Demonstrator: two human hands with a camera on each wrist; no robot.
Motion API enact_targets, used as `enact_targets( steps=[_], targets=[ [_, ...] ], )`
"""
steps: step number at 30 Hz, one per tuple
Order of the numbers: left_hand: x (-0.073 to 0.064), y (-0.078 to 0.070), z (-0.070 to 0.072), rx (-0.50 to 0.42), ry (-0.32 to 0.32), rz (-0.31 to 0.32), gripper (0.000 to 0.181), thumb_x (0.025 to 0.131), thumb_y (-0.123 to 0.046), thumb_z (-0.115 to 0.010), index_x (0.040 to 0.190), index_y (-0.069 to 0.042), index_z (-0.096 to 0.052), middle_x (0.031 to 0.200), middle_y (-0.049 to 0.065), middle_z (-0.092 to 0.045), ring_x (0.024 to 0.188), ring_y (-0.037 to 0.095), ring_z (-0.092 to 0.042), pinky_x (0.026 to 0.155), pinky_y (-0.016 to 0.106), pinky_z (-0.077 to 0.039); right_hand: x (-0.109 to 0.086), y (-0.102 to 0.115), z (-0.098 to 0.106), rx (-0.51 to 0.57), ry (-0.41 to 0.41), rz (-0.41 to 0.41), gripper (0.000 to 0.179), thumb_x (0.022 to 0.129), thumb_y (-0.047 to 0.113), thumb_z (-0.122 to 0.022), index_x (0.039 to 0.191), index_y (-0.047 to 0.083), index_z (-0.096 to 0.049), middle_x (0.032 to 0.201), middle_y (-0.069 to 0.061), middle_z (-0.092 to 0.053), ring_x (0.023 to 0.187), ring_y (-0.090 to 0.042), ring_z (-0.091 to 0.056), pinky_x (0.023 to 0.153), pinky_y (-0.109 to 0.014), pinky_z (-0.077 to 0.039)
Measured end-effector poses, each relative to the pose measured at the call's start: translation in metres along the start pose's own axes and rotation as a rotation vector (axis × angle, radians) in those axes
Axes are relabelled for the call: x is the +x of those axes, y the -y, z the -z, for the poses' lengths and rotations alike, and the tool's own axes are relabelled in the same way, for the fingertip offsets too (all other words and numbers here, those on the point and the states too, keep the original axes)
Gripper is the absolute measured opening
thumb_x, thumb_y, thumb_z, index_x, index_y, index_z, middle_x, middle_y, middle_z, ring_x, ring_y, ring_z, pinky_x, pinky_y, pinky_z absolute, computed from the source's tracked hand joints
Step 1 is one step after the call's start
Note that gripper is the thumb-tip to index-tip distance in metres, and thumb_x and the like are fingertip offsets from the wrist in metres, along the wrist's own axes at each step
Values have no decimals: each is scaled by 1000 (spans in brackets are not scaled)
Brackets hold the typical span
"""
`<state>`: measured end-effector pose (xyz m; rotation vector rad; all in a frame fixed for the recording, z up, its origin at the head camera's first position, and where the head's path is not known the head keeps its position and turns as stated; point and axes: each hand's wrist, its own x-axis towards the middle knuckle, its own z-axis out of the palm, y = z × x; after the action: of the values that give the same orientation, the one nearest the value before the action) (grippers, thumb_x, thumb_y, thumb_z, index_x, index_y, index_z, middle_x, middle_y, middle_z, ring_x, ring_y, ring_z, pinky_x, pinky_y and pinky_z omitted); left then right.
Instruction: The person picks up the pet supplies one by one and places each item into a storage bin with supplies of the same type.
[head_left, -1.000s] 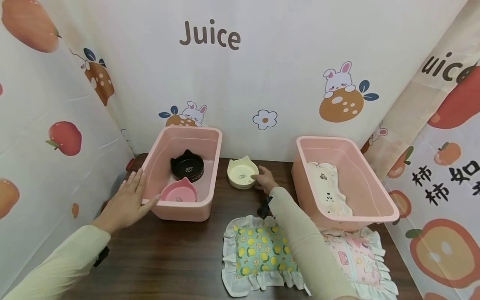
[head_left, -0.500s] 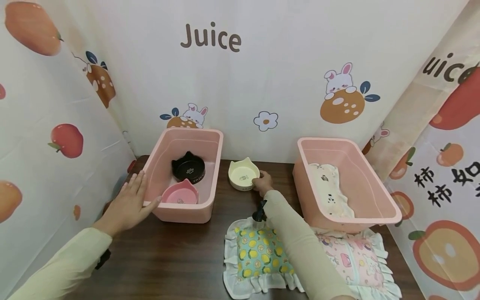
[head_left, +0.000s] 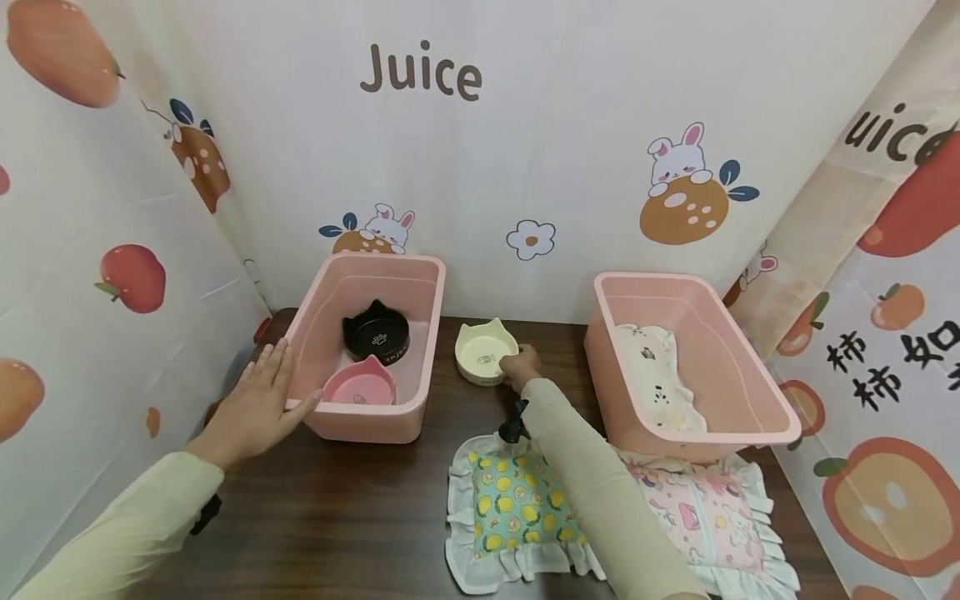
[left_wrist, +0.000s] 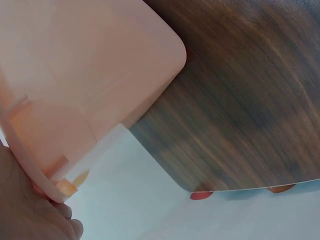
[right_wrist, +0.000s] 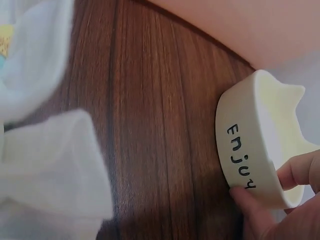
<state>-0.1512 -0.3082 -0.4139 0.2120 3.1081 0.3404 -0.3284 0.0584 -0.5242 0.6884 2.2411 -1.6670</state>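
Observation:
Between two pink bins, a cream cat-eared bowl lettered "Enjoy" is at the back of the table. My right hand pinches its right rim, one digit inside and one against the outer wall, as the right wrist view shows. My left hand, fingers straight, lies along the near-left rim of the left pink bin. Inside that bin are a black cat-eared bowl and a pink one.
In the right pink bin lies a white printed cloth item with a frilled edge. Nearer me are a green lemon-print frilled cushion, partly under my right arm, and a pink frilled one. Printed curtains enclose the table.
The cream bowl has shifted slightly toward me, and my right hand has moved a little closer in along its near-right rim. My left hand stays on the bin.

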Motion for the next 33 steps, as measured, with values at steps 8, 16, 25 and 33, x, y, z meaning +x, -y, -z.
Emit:
enact_targets(
  steps=[8,16,25,33],
  targets=[
    [-1,-2,0,-15,9,-1,91,95,-55,-43,150,9,-6,155,31,-5,142,49,-5,112,63,-9,-4,9,0,-62,5,-37,62,81,-9,-51,141,1,-38,121,-24,-52,87,-33,-61,68,-42,-57],
    [0,0,-1,-3,4,-10,92,96,-57,-41,149,10,-6,155,31,-5,142,49,-5,112,63,-9,-12,11,10,54,159,-93,69,82,-9,-49,146,0,-27,130,-23,-43,93,-29,-53,90,-47,-51],
    [1,3,-2,6,-2,-15,93,96,-59,-38,149,10,-5,155,32,-5,142,49,-5,113,62,-11,-2,6,16,158,305,-112,69,85,-8,-52,149,3,-27,115,-17,-49,91,-24,-53,96,-46,-48],
    [0,1,0,3,-3,-15,93,96,-58,-39,149,11,-6,155,32,-5,142,49,-6,112,63,-11,-3,-1,25,250,364,-113,65,91,-4,-53,150,6,-29,140,-24,-41,125,-35,-46,101,-44,-45]
  ],
)
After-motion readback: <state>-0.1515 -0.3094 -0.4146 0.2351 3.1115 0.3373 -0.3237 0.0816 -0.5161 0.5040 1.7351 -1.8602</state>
